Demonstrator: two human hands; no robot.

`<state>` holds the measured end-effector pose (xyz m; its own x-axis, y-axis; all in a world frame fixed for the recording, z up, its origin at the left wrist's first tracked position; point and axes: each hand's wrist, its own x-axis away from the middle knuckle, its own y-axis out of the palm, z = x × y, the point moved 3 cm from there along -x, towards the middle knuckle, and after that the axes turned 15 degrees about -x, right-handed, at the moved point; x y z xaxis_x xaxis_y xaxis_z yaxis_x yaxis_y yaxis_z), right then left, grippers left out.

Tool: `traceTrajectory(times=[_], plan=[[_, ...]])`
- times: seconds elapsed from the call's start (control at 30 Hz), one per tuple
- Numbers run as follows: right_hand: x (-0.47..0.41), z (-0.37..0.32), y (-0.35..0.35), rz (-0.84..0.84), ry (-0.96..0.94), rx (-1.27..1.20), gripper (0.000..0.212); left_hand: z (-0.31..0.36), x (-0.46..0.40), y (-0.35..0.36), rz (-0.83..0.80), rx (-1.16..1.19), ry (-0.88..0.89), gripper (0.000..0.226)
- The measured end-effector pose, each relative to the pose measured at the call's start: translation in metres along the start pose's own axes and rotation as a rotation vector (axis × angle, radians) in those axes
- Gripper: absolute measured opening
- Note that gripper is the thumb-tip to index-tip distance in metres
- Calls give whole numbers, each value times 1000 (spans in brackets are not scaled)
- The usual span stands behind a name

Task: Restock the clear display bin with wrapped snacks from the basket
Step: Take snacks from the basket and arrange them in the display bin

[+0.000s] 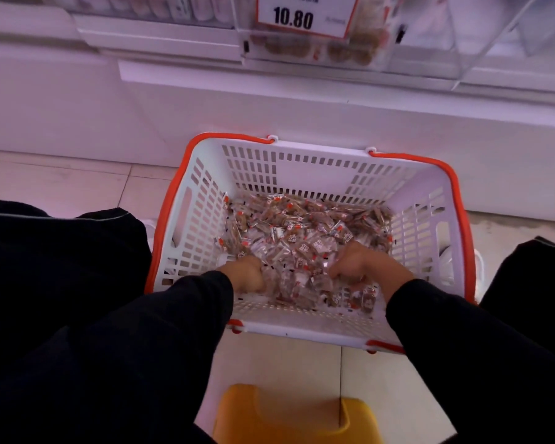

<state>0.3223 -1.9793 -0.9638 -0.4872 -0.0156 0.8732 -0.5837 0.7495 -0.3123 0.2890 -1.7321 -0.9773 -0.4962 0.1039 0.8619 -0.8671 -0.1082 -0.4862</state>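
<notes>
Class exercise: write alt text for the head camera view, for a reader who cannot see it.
Both hands, left hand and right hand, dig into a pile of wrapped snacks in a white basket with orange handles on the floor. Above, a clear display bin carries a price tag reading 10.80.

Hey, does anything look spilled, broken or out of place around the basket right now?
Nothing stands out. The wrapped snacks all lie inside the basket, which sits level on the floor below the clear display bin. The left hand and right hand are gathering snacks; none lie on the tiles.
</notes>
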Motion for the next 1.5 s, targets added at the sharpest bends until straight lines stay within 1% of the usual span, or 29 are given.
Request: traceTrajectory(times=[0.07,0.1,0.17,0.23,0.3,0.33,0.4,0.43,0.5,0.57,0.6,0.67,0.77,0.83,0.87,0.97,1.0,1.07,1.1,1.13,1.2,1.23,1.27,1.37,1.4,1.5], plan=[[9,-10,-3,-64,-51,1,15,-1,7,-6,-28,116,-19,37],[14,-18,-4,-91,-100,-7,14,-1,12,-10,-33,160,-23,38],[28,-39,-9,-138,-205,-43,15,0,21,-17,-57,250,-35,31],[44,-59,-16,-155,-275,-70,12,2,31,-25,-76,295,-37,18],[63,-78,-20,-175,-312,-35,7,3,43,-37,-82,351,-39,12],[73,-86,-23,-192,-325,-1,12,4,51,-47,-102,401,-25,12],[96,-102,-28,-267,-322,33,20,12,73,-75,-154,496,64,10],[108,-110,-33,-312,-319,24,21,17,86,-94,-151,524,120,7],[138,-128,-48,-393,-348,-52,16,29,117,-141,-70,543,213,14],[176,-145,-68,-453,-396,-192,11,42,157,-185,42,529,301,4],[195,-152,-80,-469,-431,-271,10,48,178,-202,74,538,355,10],[232,-162,-100,-484,-515,-404,12,58,219,-222,79,602,449,23],[274,-171,-118,-438,-674,-431,12,71,269,-228,115,705,523,33],[291,-174,-120,-347,-763,-404,10,82,288,-226,134,749,550,58],[296,-175,-120,-290,-801,-390,8,88,292,-226,120,744,577,64],[302,-181,-120,-157,-882,-328,9,101,297,-231,71,706,612,57],[304,-184,-123,-108,-906,-291,14,100,296,-234,62,726,611,54],[309,-191,-133,-34,-947,-246,23,98,295,-240,35,789,629,38],[312,-192,-139,-56,-951,-260,26,96,294,-242,26,824,632,33],[314,-192,-144,-125,-939,-309,29,94,292,-244,25,863,630,32],[318,-190,-149,-282,-902,-440,39,93,289,-248,5,943,629,38],[318,-189,-150,-298,-912,-472,44,93,288,-249,-30,967,646,40],[317,-188,-151,-270,-942,-480,46,94,288,-250,-72,969,676,40],[314,-191,-146,-154,-1069,-504,38,99,294,-251,-217,951,796,34],[314,-192,-143,-107,-1104,-507,40,101,295,-251,-244,949,825,35],[317,-193,-138,79,-1207,-436,56,103,293,-251,-207,927,849,32]])
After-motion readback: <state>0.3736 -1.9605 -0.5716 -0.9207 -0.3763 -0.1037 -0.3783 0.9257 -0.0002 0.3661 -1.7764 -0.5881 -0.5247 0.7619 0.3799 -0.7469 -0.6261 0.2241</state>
